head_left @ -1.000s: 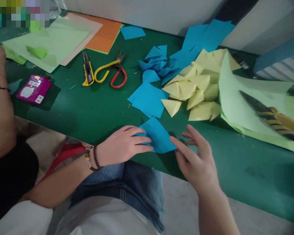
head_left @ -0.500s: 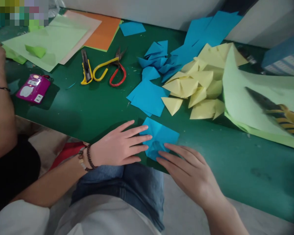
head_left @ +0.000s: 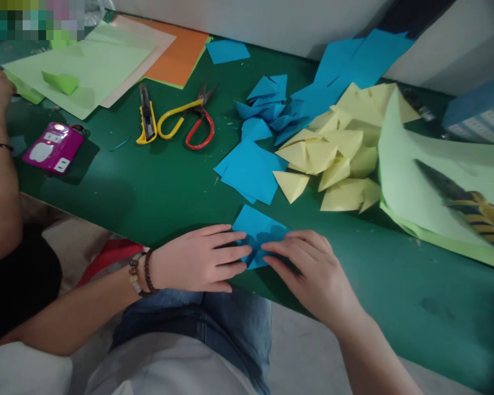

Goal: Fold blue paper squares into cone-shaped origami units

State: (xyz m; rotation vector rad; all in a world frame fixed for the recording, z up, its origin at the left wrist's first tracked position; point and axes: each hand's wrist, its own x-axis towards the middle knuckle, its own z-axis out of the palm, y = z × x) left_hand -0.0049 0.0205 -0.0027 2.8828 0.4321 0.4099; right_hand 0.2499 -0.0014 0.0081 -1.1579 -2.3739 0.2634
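Observation:
A blue paper square (head_left: 260,222) lies near the front edge of the green table (head_left: 148,192). My left hand (head_left: 201,259) rests flat with fingers spread, its fingertips on the paper's left side. On the right side of the paper, my right hand (head_left: 313,263) has thumb and index finger close together at the lower part of the sheet, pinching it. Just beyond are stacked blue squares (head_left: 253,170), folded blue pieces (head_left: 267,99) and a pile of folded yellow pieces (head_left: 325,145).
Red-and-yellow-handled scissors (head_left: 189,120) and a yellow cutter (head_left: 147,118) lie at centre left, near a purple device (head_left: 53,148). Pliers (head_left: 465,197) rest on green sheets (head_left: 411,142) at right. Another person's arm (head_left: 0,164) is at far left.
My right hand's fingers have drawn together from a spread pose onto the paper. My left hand has shifted slightly down. The whole view has moved a little.

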